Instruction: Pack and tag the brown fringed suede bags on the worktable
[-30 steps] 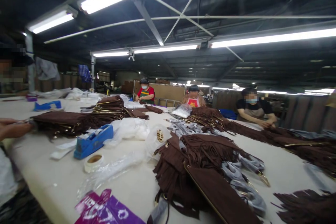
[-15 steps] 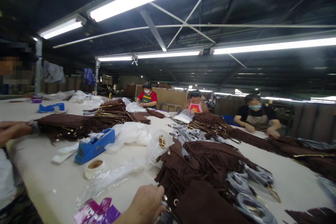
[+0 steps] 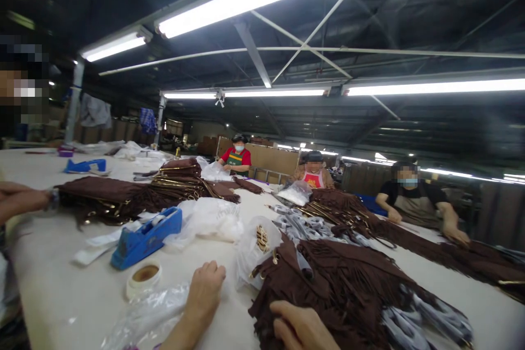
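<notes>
Resting left hand (image 3: 205,292) on table (image 3: 61,284), loosely clenched, showing nothing inside, just right of clear plastic bag (image 3: 143,314). Laying right hand (image 3: 301,328) on near edge of brown fringed bag pile (image 3: 353,284), bending fingers onto suede, not showing whether gripping. Finding pile touching right hand, stretching forward-right from it, just right of left hand. Spotting tape roll (image 3: 143,275) and blue tape dispenser (image 3: 145,235) ahead-left of left hand.

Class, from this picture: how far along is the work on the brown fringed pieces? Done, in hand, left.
Done, seemingly: a neat stack of brown pieces farther back. In hand: the right hand rests on the loose fringed heap, the left hand beside a clear plastic bag. Left: most of that heap lies unsorted.
</notes>
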`<state>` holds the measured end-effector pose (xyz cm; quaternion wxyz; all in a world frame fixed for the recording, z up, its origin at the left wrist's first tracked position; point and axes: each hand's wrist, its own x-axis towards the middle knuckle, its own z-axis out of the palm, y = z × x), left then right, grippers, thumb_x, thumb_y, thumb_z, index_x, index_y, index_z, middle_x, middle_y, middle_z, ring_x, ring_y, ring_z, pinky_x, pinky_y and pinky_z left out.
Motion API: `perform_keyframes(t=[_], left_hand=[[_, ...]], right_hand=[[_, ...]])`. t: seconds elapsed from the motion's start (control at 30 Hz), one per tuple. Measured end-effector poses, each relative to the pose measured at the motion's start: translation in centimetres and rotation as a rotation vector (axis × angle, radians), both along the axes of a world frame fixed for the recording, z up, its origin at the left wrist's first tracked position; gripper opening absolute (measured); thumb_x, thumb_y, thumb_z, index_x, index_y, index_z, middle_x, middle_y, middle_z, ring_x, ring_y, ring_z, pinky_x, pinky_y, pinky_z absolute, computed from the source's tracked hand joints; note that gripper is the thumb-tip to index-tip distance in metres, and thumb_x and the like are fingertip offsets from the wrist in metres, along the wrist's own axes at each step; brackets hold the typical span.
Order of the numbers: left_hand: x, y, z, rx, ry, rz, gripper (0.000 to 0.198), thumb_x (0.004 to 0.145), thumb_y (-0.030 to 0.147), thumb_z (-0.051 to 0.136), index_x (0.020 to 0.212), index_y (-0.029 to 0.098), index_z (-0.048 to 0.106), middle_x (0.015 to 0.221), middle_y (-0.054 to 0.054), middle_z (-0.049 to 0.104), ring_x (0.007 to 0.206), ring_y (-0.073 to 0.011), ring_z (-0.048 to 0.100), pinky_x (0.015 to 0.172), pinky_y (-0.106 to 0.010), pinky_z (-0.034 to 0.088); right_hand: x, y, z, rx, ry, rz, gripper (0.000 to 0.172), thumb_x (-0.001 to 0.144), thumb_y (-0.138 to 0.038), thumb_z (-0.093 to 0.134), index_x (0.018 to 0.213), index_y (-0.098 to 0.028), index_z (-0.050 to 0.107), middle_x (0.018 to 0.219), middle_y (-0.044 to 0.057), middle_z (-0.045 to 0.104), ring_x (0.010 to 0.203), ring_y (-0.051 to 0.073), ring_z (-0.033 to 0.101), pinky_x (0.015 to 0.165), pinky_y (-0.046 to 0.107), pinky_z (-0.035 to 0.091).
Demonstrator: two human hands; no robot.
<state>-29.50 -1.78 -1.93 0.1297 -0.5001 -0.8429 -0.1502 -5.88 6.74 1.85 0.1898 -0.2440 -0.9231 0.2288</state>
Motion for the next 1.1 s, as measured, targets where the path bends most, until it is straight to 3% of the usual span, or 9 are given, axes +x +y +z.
perform_keyframes(t=[0.07,0.13,0.27,0.4,0.53,0.67,0.83,1.0,1.1], left_hand=[[-0.1,-0.1,-0.5,0.01,-0.014,-0.003,0.026,0.093,0.01,0.04,0.095,0.021,0.064,0.101,-0.007,0.065,0.099,-0.0235,0.058,0.084,-0.034,0.04],[-0.1,-0.1,-0.7,0.016,-0.028,-0.002,0.025,0.095,0.011,0.04,0.094,0.022,0.062,0.101,-0.006,0.065,0.099,-0.0223,0.057,0.084,-0.033,0.039],[-0.1,0.0,-0.8,0.03,-0.051,-0.002,0.025,0.096,0.012,0.038,0.094,0.022,0.061,0.1,-0.005,0.064,0.098,-0.0214,0.057,0.083,-0.031,0.037],[-0.2,0.2,-0.9,0.035,-0.068,-0.016,0.024,0.096,0.012,0.04,0.095,0.021,0.062,0.1,-0.005,0.065,0.098,-0.0219,0.057,0.082,-0.032,0.037],[-0.4,0.3,-1.0,0.041,-0.077,-0.035,0.024,0.097,0.013,0.039,0.094,0.022,0.062,0.099,-0.004,0.065,0.096,-0.0211,0.058,0.081,-0.031,0.037],[-0.6,0.3,-1.3,0.05,-0.078,-0.038,0.024,0.097,0.013,0.039,0.095,0.023,0.061,0.099,-0.003,0.064,0.096,-0.0187,0.058,0.081,-0.028,0.038],[-1.0,0.2,-1.6,0.012,-0.072,0.003,0.024,0.094,0.01,0.041,0.095,0.022,0.061,0.099,-0.003,0.065,0.096,-0.0194,0.058,0.079,-0.028,0.039],[-1.4,0.1,-0.8,-0.003,-0.062,0.051,0.029,0.093,0.008,0.037,0.102,0.019,0.063,0.102,-0.009,0.065,0.098,-0.0246,0.06,0.083,-0.035,0.043],[-0.7,0.1,0.5,0.095,-0.003,0.043,0.035,0.092,0.013,0.041,0.123,0.013,0.057,0.123,-0.017,0.06,0.117,-0.0319,0.053,0.1,-0.046,0.038]], right_hand=[[-3.8,0.5,-0.4,-0.377,0.042,-0.06,0.034,0.088,-0.034,0.046,0.114,-0.019,0.062,0.067,0.001,0.068,0.05,0.016,0.064,0.044,0.023,0.048],[-6.4,0.8,-0.9,-0.579,0.137,-0.114,0.042,0.084,-0.035,0.048,0.119,-0.014,0.056,0.06,-0.002,0.062,0.042,0.014,0.058,0.036,0.02,0.042],[-9.6,1.4,-2.0,-0.595,0.336,-0.094,0.074,0.071,-0.035,0.067,0.137,-0.014,0.04,0.061,-0.007,0.056,0.04,0.012,0.056,0.032,0.019,0.041],[-11.3,2.1,-2.3,-0.786,0.502,-0.144,0.105,0.069,-0.051,0.067,0.149,-0.011,0.014,0.069,-0.004,0.058,0.043,0.014,0.057,0.034,0.022,0.044],[-11.6,2.9,-1.3,-0.651,0.429,-0.038,0.076,0.075,-0.058,0.055,0.137,-0.016,0.039,0.082,0.001,0.063,0.054,0.014,0.061,0.048,0.026,0.051],[-11.4,3.1,-0.5,-0.455,0.27,-0.004,0.034,0.081,-0.049,0.052,0.09,-0.018,0.064,0.067,-0.001,0.062,0.049,0.014,0.057,0.047,0.025,0.046],[-8.3,4.7,2.0,-0.19,0.237,-0.177,0.026,0.08,-0.026,0.058,0.055,-0.022,0.051,0.051,-0.003,0.053,0.054,0.015,0.056,0.061,0.026,0.041],[0.9,8.5,6.3,-0.108,0.342,-0.528,0.035,0.087,-0.037,0.032,0.064,-0.023,0.053,0.057,0.001,0.057,0.05,0.017,0.055,0.053,0.028,0.04],[6.9,7.0,7.3,-0.038,0.398,-0.616,0.039,0.088,-0.047,0.033,0.07,-0.023,0.057,0.059,0.001,0.06,0.049,0.017,0.056,0.051,0.028,0.042]])
